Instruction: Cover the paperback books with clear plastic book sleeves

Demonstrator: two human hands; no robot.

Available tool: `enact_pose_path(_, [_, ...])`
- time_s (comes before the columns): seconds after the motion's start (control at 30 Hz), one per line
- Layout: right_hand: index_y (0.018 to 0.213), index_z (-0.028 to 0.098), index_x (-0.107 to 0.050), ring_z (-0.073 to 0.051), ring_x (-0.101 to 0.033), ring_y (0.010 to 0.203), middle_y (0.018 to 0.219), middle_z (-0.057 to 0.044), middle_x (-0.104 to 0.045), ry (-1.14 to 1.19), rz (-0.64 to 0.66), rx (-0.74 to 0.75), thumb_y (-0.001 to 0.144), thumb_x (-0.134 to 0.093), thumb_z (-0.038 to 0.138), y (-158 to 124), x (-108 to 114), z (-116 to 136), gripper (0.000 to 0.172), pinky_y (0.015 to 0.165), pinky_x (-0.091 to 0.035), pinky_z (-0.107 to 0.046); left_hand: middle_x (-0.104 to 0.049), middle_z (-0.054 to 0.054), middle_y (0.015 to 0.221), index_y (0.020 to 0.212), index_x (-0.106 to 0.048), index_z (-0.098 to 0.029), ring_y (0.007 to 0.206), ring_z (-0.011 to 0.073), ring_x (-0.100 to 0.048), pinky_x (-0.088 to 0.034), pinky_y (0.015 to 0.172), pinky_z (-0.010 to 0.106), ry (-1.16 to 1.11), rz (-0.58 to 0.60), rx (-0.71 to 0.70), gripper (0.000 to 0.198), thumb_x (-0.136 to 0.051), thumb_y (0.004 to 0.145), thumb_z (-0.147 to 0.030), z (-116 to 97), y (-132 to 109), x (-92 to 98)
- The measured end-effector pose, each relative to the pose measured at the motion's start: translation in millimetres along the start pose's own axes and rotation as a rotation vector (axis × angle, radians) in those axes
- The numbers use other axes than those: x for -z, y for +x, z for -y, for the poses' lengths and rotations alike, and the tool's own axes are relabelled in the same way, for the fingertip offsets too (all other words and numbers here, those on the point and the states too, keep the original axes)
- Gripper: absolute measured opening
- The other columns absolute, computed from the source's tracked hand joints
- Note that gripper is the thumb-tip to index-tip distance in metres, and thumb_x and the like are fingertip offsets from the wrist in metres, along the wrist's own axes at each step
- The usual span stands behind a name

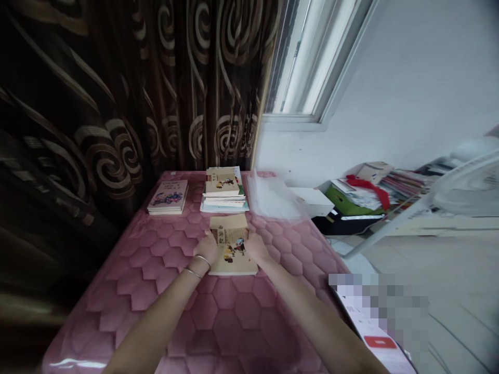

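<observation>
A cream paperback book (230, 259) with dark characters and small coloured figures on its cover lies flat in front of me on the pink table (249, 306). My left hand (206, 248), below two thin bangles on the wrist, grips the book's left edge. On the opposite edge, my right hand (255, 246) holds the same book, its fingers partly hidden. Just beyond stands a stack of books (224, 200), topped by a similar cream book (222, 182). To the left lies a short pile of books (168, 197) with a pinkish illustrated cover.
Clear plastic bags or sheets (273, 197) lie at the table's back right. Beyond that edge are a white box (312, 200) and a green container (343, 200) of papers. A white fan (468, 182) stands right; a phone (374, 332) shows at lower right. Dark curtains (175, 78) hang behind.
</observation>
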State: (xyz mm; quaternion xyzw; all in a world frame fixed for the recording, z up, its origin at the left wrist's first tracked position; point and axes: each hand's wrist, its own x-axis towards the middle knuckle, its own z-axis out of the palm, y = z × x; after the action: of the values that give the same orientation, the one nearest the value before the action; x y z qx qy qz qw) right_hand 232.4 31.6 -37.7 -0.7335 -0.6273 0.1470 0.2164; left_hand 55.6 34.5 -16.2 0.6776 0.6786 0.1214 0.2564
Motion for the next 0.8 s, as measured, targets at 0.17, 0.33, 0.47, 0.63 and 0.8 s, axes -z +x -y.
enact_pose_path(0.17, [0.111, 0.010, -0.064, -0.030, -0.066, 0.094, 0.103, -0.022, -0.068, -0.075, -0.035, -0.014, 0.096, -0.037, 0.034, -14, 20, -1, 0.039, 0.080, -0.048, -0.037, -0.059, 0.027, 0.114, 0.123, -0.051, -0.007, 0.112, 0.0364, -0.057, -0.042, 0.093, 0.053, 0.179, -0.163, -0.027, 0.037, -0.034, 0.092, -0.020, 9, -7, 11.2])
enact_pose_path(0.33, [0.129, 0.022, -0.056, -0.026, -0.050, 0.121, 0.133, -0.011, -0.056, -0.158, -0.047, 0.318, 0.094, -0.043, 0.035, -36, 29, -2, 0.039, 0.100, -0.039, -0.038, -0.051, 0.017, 0.136, 0.132, -0.050, -0.016, 0.121, 0.0282, -0.051, -0.038, 0.102, 0.046, 0.428, -0.298, -0.396, 0.044, -0.034, 0.091, -0.013, 6, -22, 5.8])
enact_pose_path(0.47, [0.138, 0.031, -0.046, -0.026, -0.028, 0.139, 0.151, -0.002, -0.037, -0.245, 0.094, 0.469, 0.098, -0.032, 0.041, -46, 22, -4, 0.044, 0.108, -0.026, -0.054, -0.041, 0.013, 0.148, 0.141, -0.040, -0.015, 0.137, 0.0237, -0.035, -0.025, 0.113, 0.044, 0.403, -0.174, -0.722, 0.049, -0.036, 0.094, -0.026, 4, -28, -12.2])
enact_pose_path(0.63, [0.149, 0.029, -0.023, -0.025, -0.007, 0.145, 0.158, 0.001, -0.016, -0.231, 0.247, 0.363, 0.098, -0.021, 0.046, -46, 22, -22, 0.054, 0.112, -0.011, -0.060, -0.020, 0.013, 0.157, 0.147, -0.027, -0.012, 0.145, 0.0248, -0.014, -0.019, 0.116, 0.043, 0.282, -0.040, -0.695, 0.060, -0.034, 0.095, -0.039, 32, -22, -15.6])
enact_pose_path(0.8, [0.145, 0.028, -0.036, -0.028, -0.015, 0.144, 0.155, 0.000, -0.027, -0.103, 0.204, 0.327, 0.094, -0.035, 0.041, -43, 26, -30, 0.053, 0.113, -0.016, -0.057, -0.017, 0.012, 0.157, 0.144, -0.035, -0.015, 0.144, 0.0241, -0.017, -0.018, 0.116, 0.043, -0.065, -0.012, -0.518, 0.058, -0.044, 0.090, -0.036, 47, -22, -7.9])
